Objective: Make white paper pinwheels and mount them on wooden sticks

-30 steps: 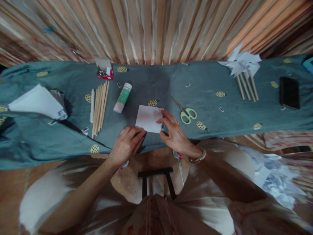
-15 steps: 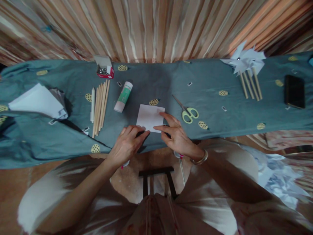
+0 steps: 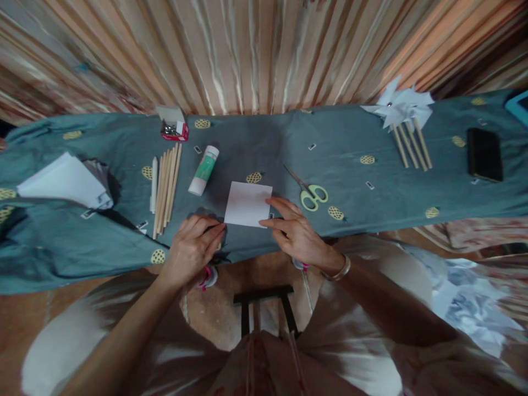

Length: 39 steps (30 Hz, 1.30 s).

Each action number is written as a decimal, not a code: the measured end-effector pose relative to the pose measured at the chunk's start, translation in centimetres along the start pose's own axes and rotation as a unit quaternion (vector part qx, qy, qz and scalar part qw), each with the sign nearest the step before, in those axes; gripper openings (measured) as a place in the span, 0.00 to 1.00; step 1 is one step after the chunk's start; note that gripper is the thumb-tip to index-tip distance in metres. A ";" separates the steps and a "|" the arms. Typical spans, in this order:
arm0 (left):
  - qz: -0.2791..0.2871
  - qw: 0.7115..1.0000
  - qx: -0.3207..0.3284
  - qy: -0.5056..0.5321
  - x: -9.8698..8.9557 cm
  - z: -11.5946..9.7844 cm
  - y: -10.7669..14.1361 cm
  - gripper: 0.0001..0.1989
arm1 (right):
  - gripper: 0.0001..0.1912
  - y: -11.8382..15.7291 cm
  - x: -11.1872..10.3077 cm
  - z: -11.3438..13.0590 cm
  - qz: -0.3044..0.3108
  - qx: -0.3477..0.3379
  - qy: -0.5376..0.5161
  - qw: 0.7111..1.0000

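Note:
A white square of paper (image 3: 248, 204) lies flat on the green cloth in front of me. My right hand (image 3: 292, 228) rests at its right edge, fingers apart, fingertips touching the paper. At the lower left corner is my left hand (image 3: 197, 245), its fingers drawn together; whatever they hold, if anything, is too small to make out. Green-handled scissors (image 3: 311, 193) lie to the right of the paper. A glue stick (image 3: 203, 170) lies to the left, beyond my left hand.
Wooden sticks (image 3: 168, 190), an open red box of pins (image 3: 174, 131) and stacked white paper (image 3: 64, 180) lie on the left. Paper pinwheels (image 3: 406, 107) and a black phone (image 3: 484, 154) are at the right. A pleated curtain (image 3: 256, 55) hangs behind the table.
My left hand has slid left, off the paper's lower edge to its lower left corner. My right hand remains at the right edge. The view has shifted slightly.

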<state>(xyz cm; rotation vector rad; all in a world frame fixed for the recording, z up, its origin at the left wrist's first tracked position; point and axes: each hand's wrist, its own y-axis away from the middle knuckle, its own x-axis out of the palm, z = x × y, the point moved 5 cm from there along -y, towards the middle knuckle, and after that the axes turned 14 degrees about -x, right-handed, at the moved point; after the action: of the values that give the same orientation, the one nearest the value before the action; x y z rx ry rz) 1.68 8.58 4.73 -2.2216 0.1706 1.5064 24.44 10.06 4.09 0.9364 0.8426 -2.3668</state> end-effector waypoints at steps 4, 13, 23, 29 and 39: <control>-0.038 0.998 -0.045 0.010 -1.0 1.5 0.0 0.07 | 0.17 0.0 -1.3 -1.3 -0.075 0.036 -0.076 0.994; -0.001 0.999 0.008 0.032 1.3 -1.6 -2.6 0.18 | 0.14 -0.2 -2.4 -6.5 -0.192 0.180 -0.206 0.942; 0.012 0.998 0.055 0.009 1.8 -2.6 -3.2 0.11 | 0.13 -0.8 -2.1 -6.2 -0.185 0.176 -0.225 0.940; -0.009 0.996 -0.019 0.089 0.7 -2.4 -4.1 0.11 | 0.14 -0.9 -2.6 -5.7 -0.175 0.161 -0.180 0.955; 0.000 0.708 -0.419 0.568 1.3 1.3 -5.3 0.09 | 0.29 -1.5 -3.3 -4.2 -0.141 0.085 -0.036 0.986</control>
<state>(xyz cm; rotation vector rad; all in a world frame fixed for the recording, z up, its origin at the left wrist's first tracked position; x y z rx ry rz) 2.93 14.05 4.67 -3.5623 -0.2115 -0.1647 27.61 14.59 4.58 0.8360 0.8009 -2.7354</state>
